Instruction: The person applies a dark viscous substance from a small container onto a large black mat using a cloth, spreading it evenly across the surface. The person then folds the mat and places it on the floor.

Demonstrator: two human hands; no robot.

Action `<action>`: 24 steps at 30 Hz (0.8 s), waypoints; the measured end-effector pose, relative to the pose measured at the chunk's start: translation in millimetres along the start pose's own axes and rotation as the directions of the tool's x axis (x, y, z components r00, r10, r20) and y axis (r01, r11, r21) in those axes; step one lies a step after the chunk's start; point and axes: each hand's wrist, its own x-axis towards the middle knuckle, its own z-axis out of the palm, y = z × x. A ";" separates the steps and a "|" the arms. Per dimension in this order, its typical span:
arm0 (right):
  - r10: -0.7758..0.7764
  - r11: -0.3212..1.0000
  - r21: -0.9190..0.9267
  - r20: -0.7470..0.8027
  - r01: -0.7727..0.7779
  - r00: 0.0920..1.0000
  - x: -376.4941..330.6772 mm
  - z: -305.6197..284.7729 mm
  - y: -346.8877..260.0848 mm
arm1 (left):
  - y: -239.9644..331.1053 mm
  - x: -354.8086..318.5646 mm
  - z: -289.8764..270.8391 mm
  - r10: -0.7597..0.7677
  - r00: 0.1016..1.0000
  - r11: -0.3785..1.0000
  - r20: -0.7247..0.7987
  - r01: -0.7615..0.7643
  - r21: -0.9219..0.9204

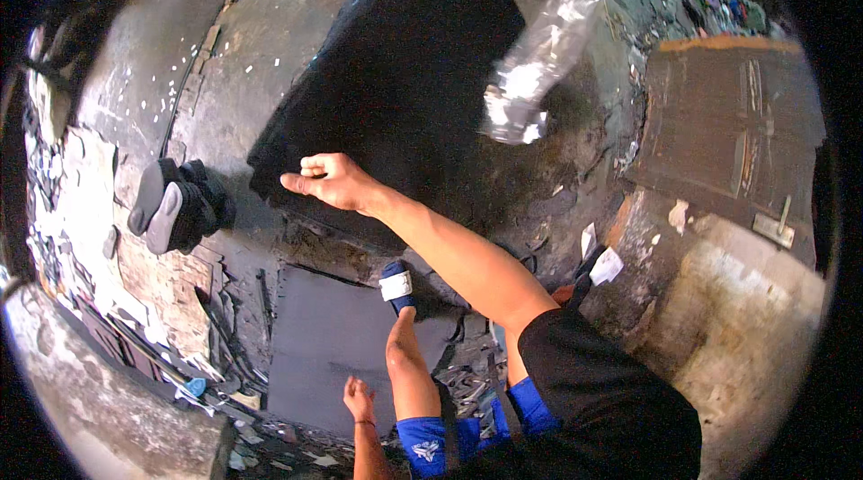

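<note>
My right hand [331,182] reaches across over the near left corner of a large black sheet or stack of sheets [387,75]. Its thumb sticks out apart from the bent fingers, and nothing shows between them. Whether it touches the black material I cannot tell. Lower down, my left hand [360,399] hangs above a flat dark grey sheet [328,336], fingers loosely bent and apart, with nothing in it. A crumpled clear plastic bag [544,62] lies at the right edge of the black material.
Several grey and black sole-shaped pieces [180,206] are piled at the left. My foot in a navy slide sandal [395,287] stands by the grey sheet. Dark offcut strips [234,336] litter the floor. A brown board [728,120] is at the right, above a worn concrete block [719,336].
</note>
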 end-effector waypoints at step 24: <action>-0.042 0.680 -0.631 -0.543 -0.374 0.839 198.1 -568.3 153.2 | 103.6 232.1 356.9 -0.170 0.936 0.957 -0.308 0.083 -0.277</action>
